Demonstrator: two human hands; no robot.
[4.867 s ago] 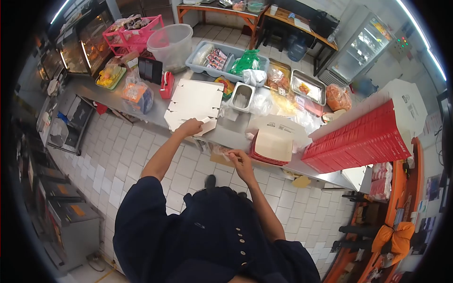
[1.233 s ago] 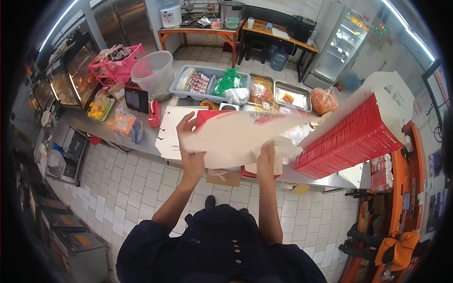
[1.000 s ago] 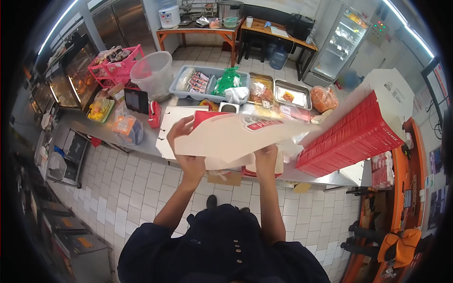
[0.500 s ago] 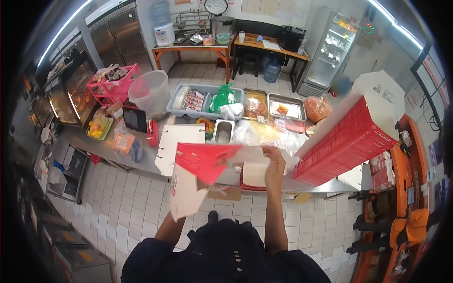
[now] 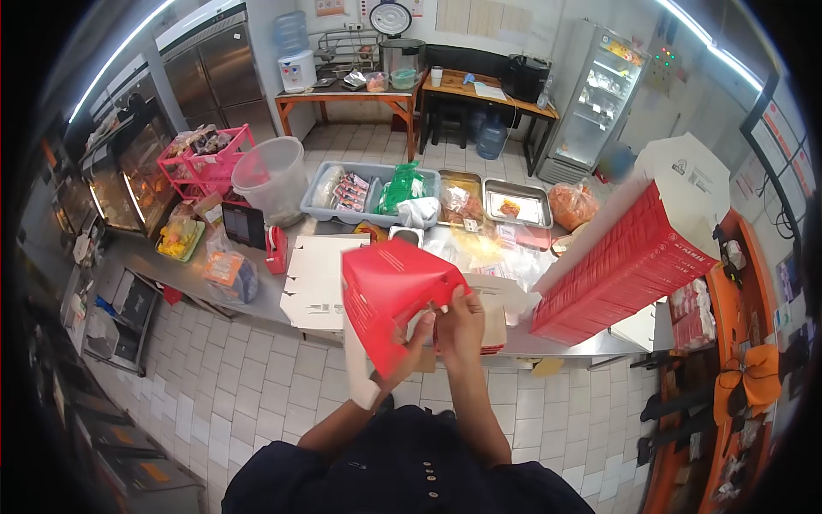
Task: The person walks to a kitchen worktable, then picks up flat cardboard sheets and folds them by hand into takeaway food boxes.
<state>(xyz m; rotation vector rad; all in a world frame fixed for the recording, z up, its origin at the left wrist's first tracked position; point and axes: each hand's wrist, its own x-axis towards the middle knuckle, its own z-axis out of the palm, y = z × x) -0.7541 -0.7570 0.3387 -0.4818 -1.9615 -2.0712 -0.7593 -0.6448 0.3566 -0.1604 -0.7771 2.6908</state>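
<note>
A red and white cardboard food box (image 5: 390, 291), partly folded, is held up in front of me above the near edge of the steel counter. My left hand (image 5: 407, 347) is closed on its lower side, the thumb pointing up along the red panel. At the box's right corner, my right hand (image 5: 461, 324) pinches the red edge, close beside the left thumb. White inner card shows along the lower left of the box. Behind my right hand lie flat box sheets (image 5: 507, 300), partly hidden. White flat cartons (image 5: 318, 272) rest on the counter to the left.
A tall stack of red and white boxes (image 5: 621, 265) leans at the right. Further back stand a blue-grey tub (image 5: 338, 214), steel trays (image 5: 518, 201) and a bag of orange food (image 5: 574, 204). A tape dispenser (image 5: 275, 250) and a clear bucket (image 5: 272, 184) are at left.
The box has turned so its red side faces up, and it is more folded. My right hand has come down and left, and my left hand has moved right; they are now close together.
</note>
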